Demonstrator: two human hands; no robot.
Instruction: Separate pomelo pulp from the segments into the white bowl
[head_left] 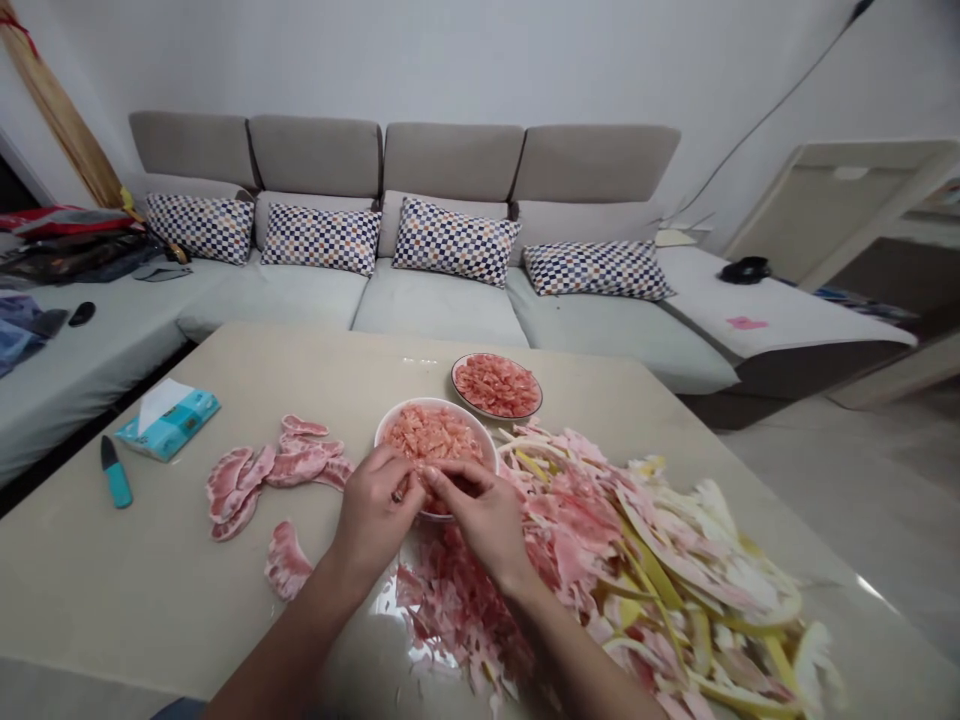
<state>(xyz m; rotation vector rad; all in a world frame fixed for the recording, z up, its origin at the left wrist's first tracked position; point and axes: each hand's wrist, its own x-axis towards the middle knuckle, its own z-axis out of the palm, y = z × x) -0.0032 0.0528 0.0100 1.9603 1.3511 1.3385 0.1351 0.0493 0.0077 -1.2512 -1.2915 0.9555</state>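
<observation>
Left hand [373, 510], right hand [480, 520] pinch pomelo pulp [435, 435] at bowl rim [435, 403].

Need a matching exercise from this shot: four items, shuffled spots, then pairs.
Items:
1. white bowl of pink pulp
2. rimmed plate
3. teal-handled knife
4. heap of yellow-white peel

Spots:
A. far left, beside a tissue pack
B. under the left hand and right hand
C. right of both hands
D. behind the bowl

Pairs: 1-B, 2-D, 3-A, 4-C
</observation>
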